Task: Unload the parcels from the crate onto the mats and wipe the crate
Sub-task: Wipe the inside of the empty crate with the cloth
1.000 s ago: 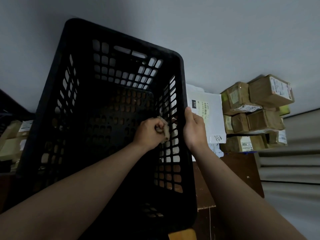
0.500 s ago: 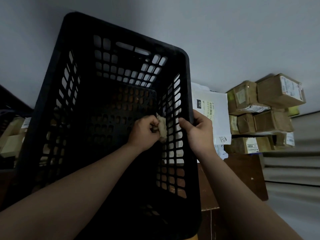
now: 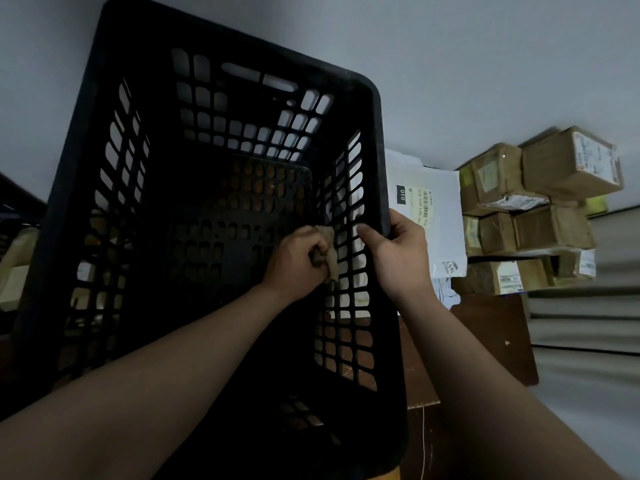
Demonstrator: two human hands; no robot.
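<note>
A large black lattice crate (image 3: 221,39) fills the left and middle of the head view, and nothing lies inside it. My left hand (image 3: 298,261) is inside the crate and grips a small beige cloth (image 3: 329,258), pressing it against the inner right wall. My right hand (image 3: 398,254) holds the crate's right rim, thumb inside and fingers wrapped over the outside. A stack of brown cardboard parcels (image 3: 540,209) and a white mailer bag (image 3: 429,209) lie to the right of the crate.
A dark brown mat or board (image 3: 491,341) lies under the crate's right side and the parcels. Pale grey floor stretches behind. Shutter-like grey slats (image 3: 588,323) are at the right edge. More cardboard boxes (image 3: 17,271) show dimly at the far left.
My left hand with the cloth slid a little up along the inner right wall. My right hand shifted from resting beside the rim to gripping it. The view moved closer to the crate.
</note>
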